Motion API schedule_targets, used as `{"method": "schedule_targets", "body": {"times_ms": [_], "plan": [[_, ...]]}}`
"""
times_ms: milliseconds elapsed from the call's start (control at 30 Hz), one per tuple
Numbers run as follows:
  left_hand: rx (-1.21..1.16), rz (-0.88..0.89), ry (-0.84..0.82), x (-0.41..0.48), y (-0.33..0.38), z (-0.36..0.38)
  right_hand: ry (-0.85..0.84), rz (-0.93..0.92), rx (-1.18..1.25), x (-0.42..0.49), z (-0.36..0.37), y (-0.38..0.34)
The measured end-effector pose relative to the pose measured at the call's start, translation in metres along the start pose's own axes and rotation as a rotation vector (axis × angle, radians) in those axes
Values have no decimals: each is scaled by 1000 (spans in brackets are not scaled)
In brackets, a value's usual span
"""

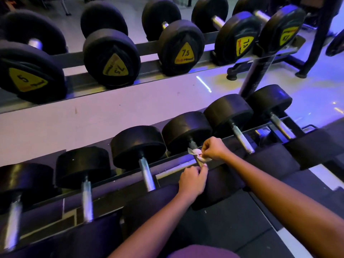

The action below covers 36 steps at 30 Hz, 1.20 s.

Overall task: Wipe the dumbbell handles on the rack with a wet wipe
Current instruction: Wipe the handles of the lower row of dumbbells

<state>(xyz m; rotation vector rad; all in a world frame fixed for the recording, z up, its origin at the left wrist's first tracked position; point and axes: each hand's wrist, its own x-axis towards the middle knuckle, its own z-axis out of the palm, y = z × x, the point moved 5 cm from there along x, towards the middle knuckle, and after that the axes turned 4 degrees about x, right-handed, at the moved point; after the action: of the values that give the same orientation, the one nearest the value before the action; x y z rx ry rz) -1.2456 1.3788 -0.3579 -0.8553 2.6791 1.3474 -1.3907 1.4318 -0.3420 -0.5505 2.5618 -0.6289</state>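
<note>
Nearest, the left hand (192, 180) is curled at the near end of the handle (192, 145), seemingly to steady it; whether anything is gripped cannot be told. Just beyond, the wet wipe (197, 154) is pinched against that handle by the right hand (214, 148), so the metal is covered. The dumbbell is seated 4th from the left on the rack (176, 161), below a mirror (214, 79).

Crumpled white wet wipe (194, 152) seemingly wraps a racked dumbbell's handle (192, 145).
</note>
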Motion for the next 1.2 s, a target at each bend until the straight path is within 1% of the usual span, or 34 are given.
{"method": "schedule_targets", "body": {"times_ms": [200,367,433,500,600,667,767,867,933,1000,1033,1200], "plan": [[23,10,7,7,-3,3,-41,-53,-168,-9,5,-7],[35,13,21,7,-4,4,-189,-45,-216,-14,7,4],[35,0,30,6,-1,1,-204,-71,-186,-10,5,7],[14,-33,51,2,1,-1,-143,-110,-97,0,0,3],[-25,-176,86,-4,2,0,-9,-153,44,15,-7,-6],[-2,-261,121,-4,8,3,15,-156,94,23,-6,-10],[123,-347,176,3,25,11,-42,-165,106,30,-5,-9],[188,-457,307,2,34,13,-169,-189,67,25,-1,3],[170,-474,363,-1,35,13,-237,-193,47,21,3,15],[154,-472,383,-2,35,12,-256,-184,71,18,5,23],[155,-473,386,-3,35,12,-243,-183,103,18,4,23],[175,-461,354,-1,33,12,-68,-165,256,25,-7,4]]}}
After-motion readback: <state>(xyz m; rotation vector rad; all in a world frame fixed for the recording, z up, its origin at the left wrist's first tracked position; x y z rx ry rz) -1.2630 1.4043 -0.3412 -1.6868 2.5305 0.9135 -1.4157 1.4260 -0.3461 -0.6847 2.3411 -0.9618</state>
